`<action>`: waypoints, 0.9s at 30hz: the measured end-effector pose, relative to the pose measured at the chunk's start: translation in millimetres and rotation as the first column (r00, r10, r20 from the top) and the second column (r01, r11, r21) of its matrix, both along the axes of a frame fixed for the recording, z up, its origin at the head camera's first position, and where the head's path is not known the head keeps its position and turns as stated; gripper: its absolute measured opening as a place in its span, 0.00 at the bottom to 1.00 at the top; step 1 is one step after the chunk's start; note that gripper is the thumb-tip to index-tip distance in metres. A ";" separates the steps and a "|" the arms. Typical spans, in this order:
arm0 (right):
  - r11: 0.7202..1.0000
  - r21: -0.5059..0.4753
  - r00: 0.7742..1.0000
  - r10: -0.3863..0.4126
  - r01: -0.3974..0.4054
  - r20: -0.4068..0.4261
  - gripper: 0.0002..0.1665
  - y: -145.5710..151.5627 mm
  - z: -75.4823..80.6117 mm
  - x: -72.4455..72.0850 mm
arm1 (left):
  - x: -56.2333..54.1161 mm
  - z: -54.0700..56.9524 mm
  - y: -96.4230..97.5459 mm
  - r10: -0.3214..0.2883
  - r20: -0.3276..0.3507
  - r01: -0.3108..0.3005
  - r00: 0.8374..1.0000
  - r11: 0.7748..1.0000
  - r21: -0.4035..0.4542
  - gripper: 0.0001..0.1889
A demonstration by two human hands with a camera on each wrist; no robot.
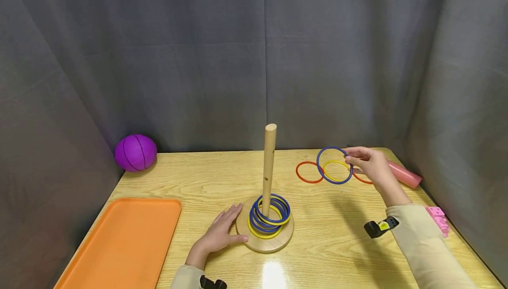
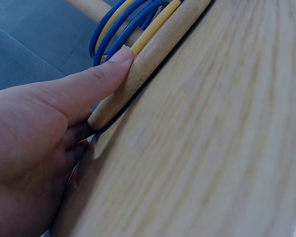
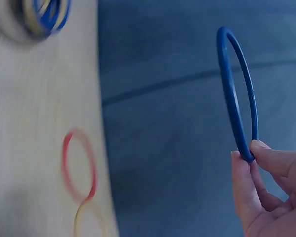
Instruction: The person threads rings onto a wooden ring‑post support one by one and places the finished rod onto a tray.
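Pinched between the thumb and fingers of my right hand [image 1: 374, 167] is a blue ring [image 3: 228, 89], held up above the table at the right. The left hand [image 1: 220, 231] touches the left edge of a round wooden base [image 1: 265, 247], thumb on its rim and the other fingers spread along its side. From that base rises a wooden peg [image 1: 268, 170]. Several blue and yellow rings [image 1: 274, 224] lie loosely stacked round the peg's foot. Behind the held ring, a red ring [image 1: 296, 172], a yellow ring [image 1: 335, 161] and another red ring [image 1: 363, 181] lie on the table, the last partly hidden.
An orange tray [image 1: 119, 245] lies at the left of the wooden table [image 1: 210, 174]. A purple ball [image 1: 136, 153] sits at the back left corner. On the right are a pink cylinder [image 1: 405, 175] and a pink object [image 1: 438, 219] partly behind the sleeve. Grey curtains surround the table.
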State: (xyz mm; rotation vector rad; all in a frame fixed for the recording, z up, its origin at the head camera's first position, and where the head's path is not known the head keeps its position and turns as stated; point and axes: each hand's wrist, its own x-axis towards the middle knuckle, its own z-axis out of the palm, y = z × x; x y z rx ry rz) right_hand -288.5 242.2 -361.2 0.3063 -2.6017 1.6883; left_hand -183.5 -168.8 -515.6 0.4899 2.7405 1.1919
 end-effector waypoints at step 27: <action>0.837 -0.523 0.978 0.205 -0.161 0.027 0.12 -122.0 103.8 55.9 | 2.7 2.9 0.1 0.002 -0.013 -0.002 1.000 1.000 0.003 0.50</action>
